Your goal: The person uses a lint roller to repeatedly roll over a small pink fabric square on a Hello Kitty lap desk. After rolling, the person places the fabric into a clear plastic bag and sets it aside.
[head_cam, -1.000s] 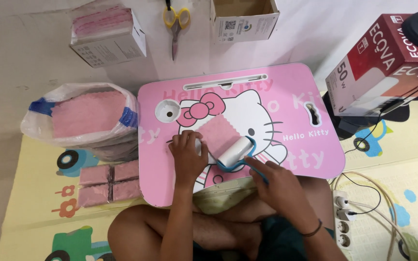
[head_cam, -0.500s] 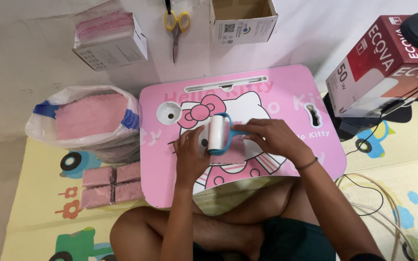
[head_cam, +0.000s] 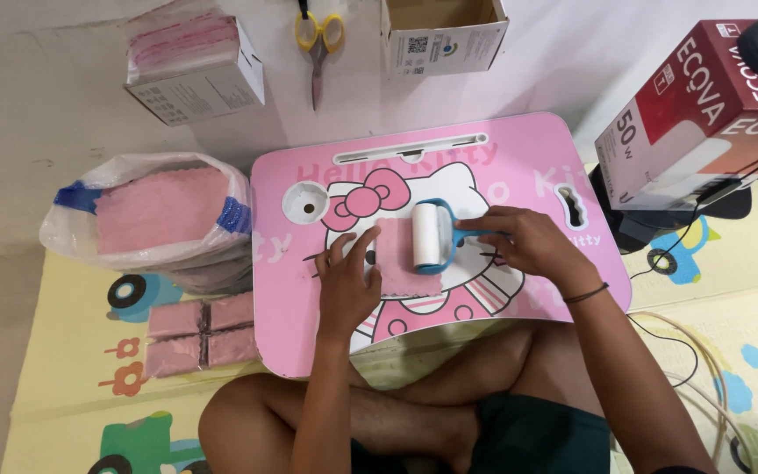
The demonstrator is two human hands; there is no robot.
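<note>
A small pink cloth square [head_cam: 396,263] lies flat on the pink cartoon-cat lap table [head_cam: 519,167]. My left hand [head_cam: 344,285] presses its fingertips on the cloth's left edge. My right hand [head_cam: 524,241] grips the blue handle of a lint roller [head_cam: 427,234]. The white roll rests on the cloth's right part, its axis running away from me.
A clear plastic bag [head_cam: 155,215] of pink cloths stands left of the table, with folded pink cloths [head_cam: 199,333] on the mat before it. At the back are a box of pink cloths [head_cam: 193,63], yellow-handled scissors [head_cam: 318,44] and an open carton [head_cam: 445,31]. A red box [head_cam: 704,114] sits right.
The roller has gone from the cloth's near right corner up onto the cloth, then a little to the right. My right hand has shifted right; the left hand stays on the cloth.
</note>
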